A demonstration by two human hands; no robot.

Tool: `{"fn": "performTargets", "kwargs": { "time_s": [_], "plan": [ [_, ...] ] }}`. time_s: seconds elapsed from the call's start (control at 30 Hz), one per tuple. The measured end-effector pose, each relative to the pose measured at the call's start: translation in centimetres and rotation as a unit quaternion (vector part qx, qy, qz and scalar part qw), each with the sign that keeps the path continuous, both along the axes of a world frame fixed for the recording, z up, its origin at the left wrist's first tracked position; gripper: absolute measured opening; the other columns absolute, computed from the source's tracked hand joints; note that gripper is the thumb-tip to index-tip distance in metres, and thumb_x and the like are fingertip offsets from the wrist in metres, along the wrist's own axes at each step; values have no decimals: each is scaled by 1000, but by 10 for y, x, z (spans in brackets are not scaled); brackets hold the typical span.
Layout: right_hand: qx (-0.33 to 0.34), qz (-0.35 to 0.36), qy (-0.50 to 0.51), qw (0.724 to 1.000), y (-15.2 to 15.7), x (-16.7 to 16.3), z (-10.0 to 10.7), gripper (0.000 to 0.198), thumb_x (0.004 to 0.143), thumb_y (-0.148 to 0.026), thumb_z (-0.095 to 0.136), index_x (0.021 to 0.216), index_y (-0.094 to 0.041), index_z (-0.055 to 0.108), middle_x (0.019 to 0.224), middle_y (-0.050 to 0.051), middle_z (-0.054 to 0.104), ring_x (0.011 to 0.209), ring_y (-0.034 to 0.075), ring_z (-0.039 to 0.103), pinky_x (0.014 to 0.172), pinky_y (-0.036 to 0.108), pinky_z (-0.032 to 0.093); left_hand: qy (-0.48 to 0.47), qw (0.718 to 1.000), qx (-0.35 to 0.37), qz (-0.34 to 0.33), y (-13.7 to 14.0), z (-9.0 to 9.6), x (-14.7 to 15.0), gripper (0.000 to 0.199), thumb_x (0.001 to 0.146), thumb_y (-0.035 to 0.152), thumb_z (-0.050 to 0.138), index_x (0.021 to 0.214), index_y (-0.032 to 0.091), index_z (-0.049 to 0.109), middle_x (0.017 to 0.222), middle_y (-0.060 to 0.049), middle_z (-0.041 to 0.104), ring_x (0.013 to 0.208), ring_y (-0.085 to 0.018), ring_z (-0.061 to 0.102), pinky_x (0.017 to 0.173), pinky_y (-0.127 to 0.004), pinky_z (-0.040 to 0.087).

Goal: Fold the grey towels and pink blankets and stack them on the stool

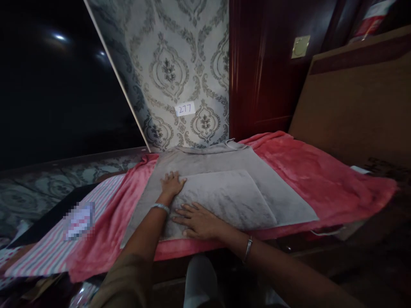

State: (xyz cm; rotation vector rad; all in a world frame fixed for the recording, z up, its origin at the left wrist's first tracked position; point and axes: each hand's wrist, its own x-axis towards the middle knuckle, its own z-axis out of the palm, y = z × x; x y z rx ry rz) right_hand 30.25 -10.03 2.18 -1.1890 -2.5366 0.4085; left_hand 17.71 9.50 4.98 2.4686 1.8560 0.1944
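Note:
A grey towel [272, 188] lies spread over a pink fleece blanket [321, 171] on a table. Part of the towel is folded over into a smaller grey panel [231, 196] on top. My left hand [171, 184] lies flat, fingers spread, on the panel's far left corner. My right hand [197, 221] presses flat on the panel's near left edge. Both wrists wear a metal bangle. Neither hand grips anything.
A striped cloth [64, 239] lies left of the blanket. Patterned wallpaper with a paper label "277" [185, 109] rises behind, next to dark red wood panelling [260, 77]. A brown board [356, 107] leans at the right. A white object [201, 280] sits below the table's edge.

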Motion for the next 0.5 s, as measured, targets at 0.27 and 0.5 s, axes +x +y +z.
{"fn": "performTargets", "kwargs": {
  "time_s": [0.27, 0.5],
  "plan": [
    [27, -1, 26, 999, 11, -6, -5, 56, 100, -46, 57, 153, -29, 47, 164, 7, 36, 154, 27, 26, 125, 56, 16, -87, 996, -23, 17, -43, -14, -70, 69, 94, 37, 49, 153, 3, 38, 153, -21, 51, 141, -27, 50, 116, -36, 41],
    [154, -180, 171, 956, -2, 68, 1, 58, 100, -36, 55, 155, -20, 44, 163, 14, 37, 152, 24, 30, 124, 46, 25, -389, 909, -73, 131, -49, -26, -87, 81, 79, 50, 66, 150, 16, 47, 134, -16, 66, 115, -29, 68, 100, -42, 54]
  ]
}}
